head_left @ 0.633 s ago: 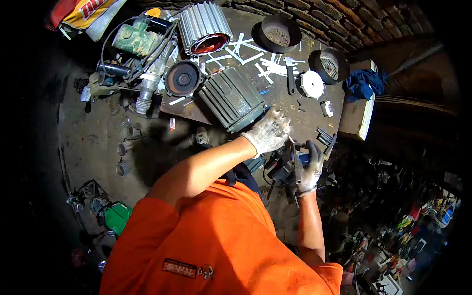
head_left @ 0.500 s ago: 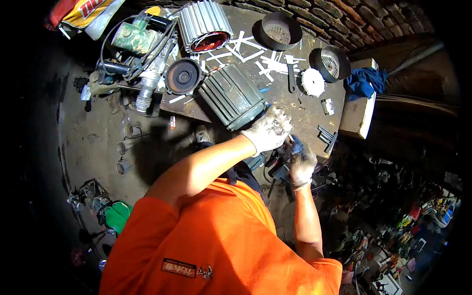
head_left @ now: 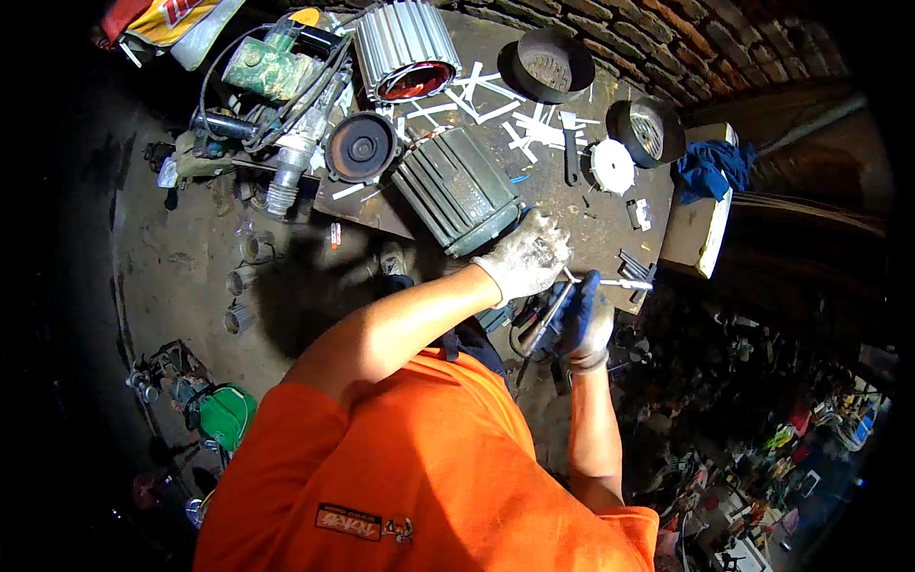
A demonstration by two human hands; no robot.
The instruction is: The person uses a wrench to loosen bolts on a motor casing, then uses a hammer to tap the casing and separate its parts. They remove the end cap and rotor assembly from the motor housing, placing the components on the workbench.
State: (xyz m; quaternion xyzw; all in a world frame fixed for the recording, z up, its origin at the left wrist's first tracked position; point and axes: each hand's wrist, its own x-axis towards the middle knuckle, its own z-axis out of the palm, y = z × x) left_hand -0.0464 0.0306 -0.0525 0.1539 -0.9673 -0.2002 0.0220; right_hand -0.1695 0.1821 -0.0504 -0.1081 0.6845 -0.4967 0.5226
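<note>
My left hand (head_left: 522, 259), in a dirty white glove, is closed beside the near right end of a dark green ribbed motor housing (head_left: 462, 191) lying on the bench. What its fingers hold is hidden. My right hand (head_left: 583, 326), in a blue-palmed glove, is just to its right. A long tapered tool (head_left: 547, 322) with a greyish-brown shaft slants down from its fingers; its exact kind is unclear. A thin pale stick-like piece (head_left: 626, 283) juts out to the right behind the right fingertips. Between both hands a slim light tip shows.
A silver finned motor housing (head_left: 408, 57), a round dark end cover (head_left: 361, 148) and white strips (head_left: 496, 112) lie on the bench. Farther right are two dark round covers, one a slotted cover (head_left: 646, 133), a white fan (head_left: 611, 166) and dark rods (head_left: 634, 270). A green power tool (head_left: 272, 71) stands left.
My right hand has turned and its fingers have straightened somewhat. The tapered tool and the pale stick-like piece now show at it. My left hand stays by the motor housing.
</note>
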